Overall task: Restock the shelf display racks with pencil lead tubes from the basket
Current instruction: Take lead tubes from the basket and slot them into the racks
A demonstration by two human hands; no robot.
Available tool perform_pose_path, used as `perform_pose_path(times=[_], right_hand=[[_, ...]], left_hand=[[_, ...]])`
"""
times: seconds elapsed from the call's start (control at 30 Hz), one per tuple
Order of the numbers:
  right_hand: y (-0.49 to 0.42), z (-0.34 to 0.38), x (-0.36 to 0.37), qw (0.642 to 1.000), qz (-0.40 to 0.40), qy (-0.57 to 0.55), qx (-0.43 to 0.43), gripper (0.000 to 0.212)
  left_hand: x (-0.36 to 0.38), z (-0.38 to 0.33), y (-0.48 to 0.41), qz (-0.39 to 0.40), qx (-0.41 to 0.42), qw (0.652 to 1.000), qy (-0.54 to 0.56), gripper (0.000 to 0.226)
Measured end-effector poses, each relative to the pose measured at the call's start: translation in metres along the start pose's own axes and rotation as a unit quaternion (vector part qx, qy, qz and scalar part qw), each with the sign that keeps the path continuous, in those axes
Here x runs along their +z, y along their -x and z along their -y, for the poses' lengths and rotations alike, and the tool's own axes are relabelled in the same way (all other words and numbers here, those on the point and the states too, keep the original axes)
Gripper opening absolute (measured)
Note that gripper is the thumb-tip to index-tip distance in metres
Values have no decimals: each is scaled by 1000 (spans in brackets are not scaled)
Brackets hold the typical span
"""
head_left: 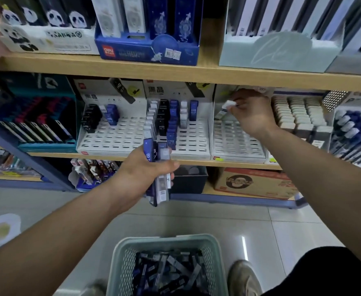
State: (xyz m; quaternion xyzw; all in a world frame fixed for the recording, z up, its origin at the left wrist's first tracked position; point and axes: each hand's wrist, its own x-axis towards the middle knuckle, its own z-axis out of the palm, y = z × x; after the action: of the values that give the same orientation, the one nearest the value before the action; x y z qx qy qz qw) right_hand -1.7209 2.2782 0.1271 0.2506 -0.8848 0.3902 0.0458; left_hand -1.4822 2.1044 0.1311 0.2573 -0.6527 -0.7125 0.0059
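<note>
At the right-hand rack (237, 133), the right hand (250, 110) pinched one white-capped tube (225, 107) over the slots. The left hand (145, 169) gripped a bundle of tubes (160, 167) above the basket (166, 242).

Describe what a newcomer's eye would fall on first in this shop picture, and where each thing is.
At centre the left hand grips a fistful of pencil lead tubes in front of the middle shelf. Further right, the right hand pinches a single tube over the nearly bare right-hand rack. At the bottom edge a pale green basket holds a heap of loose tubes.
</note>
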Motion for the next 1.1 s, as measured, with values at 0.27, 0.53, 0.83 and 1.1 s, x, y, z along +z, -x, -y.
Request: perform_pose_path(times=[0.27,0.53,0.83,1.1], right_hand=[[-1,-14,1,998,13,61,-29,23],[-6,-9,5,991,-26,97,-84,21],[-7,-16,13,992,26,101,-68,30],[8,-7,11,981,71,173,-46,45]], left_hand=[[-5,5,-2,14,8,1000,12,20],[2,7,-1,23,8,1000,17,20],[2,8,-3,17,7,1000,18,22],[0,4,-4,4,-2,999,51,19]])
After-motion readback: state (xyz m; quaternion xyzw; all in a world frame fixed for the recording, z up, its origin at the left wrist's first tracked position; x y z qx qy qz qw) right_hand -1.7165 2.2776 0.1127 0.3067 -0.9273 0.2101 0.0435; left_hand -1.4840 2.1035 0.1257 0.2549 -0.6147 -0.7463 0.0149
